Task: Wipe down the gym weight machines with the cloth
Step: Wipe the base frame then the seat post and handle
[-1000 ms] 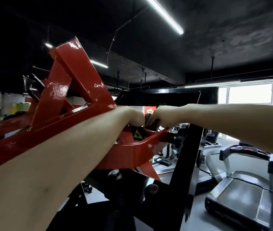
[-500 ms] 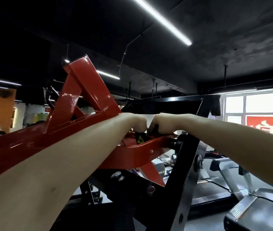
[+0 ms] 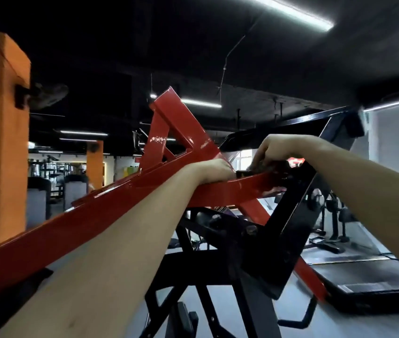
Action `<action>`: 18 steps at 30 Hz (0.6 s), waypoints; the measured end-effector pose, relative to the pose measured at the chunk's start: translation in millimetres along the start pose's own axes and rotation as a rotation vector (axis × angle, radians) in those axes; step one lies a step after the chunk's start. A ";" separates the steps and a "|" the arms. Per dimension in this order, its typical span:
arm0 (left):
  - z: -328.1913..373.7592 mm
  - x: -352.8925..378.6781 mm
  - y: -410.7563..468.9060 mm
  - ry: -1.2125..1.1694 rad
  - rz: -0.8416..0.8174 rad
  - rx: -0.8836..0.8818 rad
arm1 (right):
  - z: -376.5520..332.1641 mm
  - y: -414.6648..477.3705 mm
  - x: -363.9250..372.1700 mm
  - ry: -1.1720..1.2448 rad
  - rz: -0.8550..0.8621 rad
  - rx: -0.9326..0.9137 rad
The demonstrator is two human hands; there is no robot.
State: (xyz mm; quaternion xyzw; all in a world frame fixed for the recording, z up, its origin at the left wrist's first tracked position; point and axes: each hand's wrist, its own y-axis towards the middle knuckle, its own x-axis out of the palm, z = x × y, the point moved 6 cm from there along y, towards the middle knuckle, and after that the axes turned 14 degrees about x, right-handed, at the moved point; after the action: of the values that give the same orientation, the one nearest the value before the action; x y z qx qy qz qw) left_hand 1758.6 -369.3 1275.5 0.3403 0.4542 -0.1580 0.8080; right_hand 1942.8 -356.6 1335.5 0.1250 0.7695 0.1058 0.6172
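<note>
Dim gym under white ceiling strip lights [image 3: 288, 11]; glare speckles the glossy red steel beam [image 3: 159, 139]; motion blur, edges bowed.

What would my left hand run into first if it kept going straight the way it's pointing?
Probably the dark cloth bunched under the right hand, just beyond the left hand along the red beam. Depth is unclear, so it may already be touching.
</note>
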 end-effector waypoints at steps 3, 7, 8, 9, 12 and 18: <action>8.4 -4.3 -30.4 0.029 0.029 -0.003 | -6.3 -26.1 -2.0 0.190 0.122 -0.022; 11.9 3.1 -76.3 0.263 0.265 -0.034 | -31.5 -90.6 13.5 0.514 0.329 -0.088; 12.7 10.7 -92.3 0.265 0.359 -0.002 | -45.1 -111.0 20.8 0.567 0.369 -0.133; 13.5 20.3 -112.0 0.228 0.454 0.052 | -58.5 -131.7 29.3 0.622 0.405 -0.172; -3.8 65.5 -187.5 -0.230 0.640 0.159 | -91.5 -200.9 65.8 0.874 0.397 -0.208; -69.6 154.6 -380.9 -1.124 0.478 -0.066 | -147.1 -358.7 243.5 1.177 0.111 0.030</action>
State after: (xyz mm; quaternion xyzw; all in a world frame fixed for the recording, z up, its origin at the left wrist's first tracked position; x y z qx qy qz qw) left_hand 1583.0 -586.3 965.8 0.2721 -0.1258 -0.1134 0.9472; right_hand 1726.6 -618.6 1028.6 0.0940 0.9763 0.1787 0.0783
